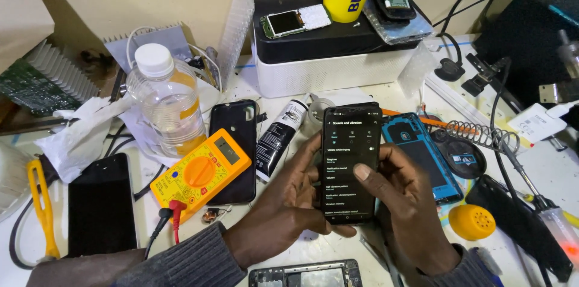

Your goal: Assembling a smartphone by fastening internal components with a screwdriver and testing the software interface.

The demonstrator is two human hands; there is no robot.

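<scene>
We hold the phone upright above the tabletop, our left hand cupping its left edge in a firm grip, our right hand clasping the right, thumb on the lit screen.

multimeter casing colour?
Yellow-orange casing with an orange dial on the multimeter, left of the hands; the head view shows it clearly.

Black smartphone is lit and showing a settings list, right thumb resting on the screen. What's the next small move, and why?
Probably a short upward swipe with the right hand's thumb. The black smartphone, steadied by the left hand, shows a dark settings list whose last row is cut off at the bottom edge, and the thumb already rests mid-screen over the list, so scrolling would likely reveal the remaining rows.
</scene>
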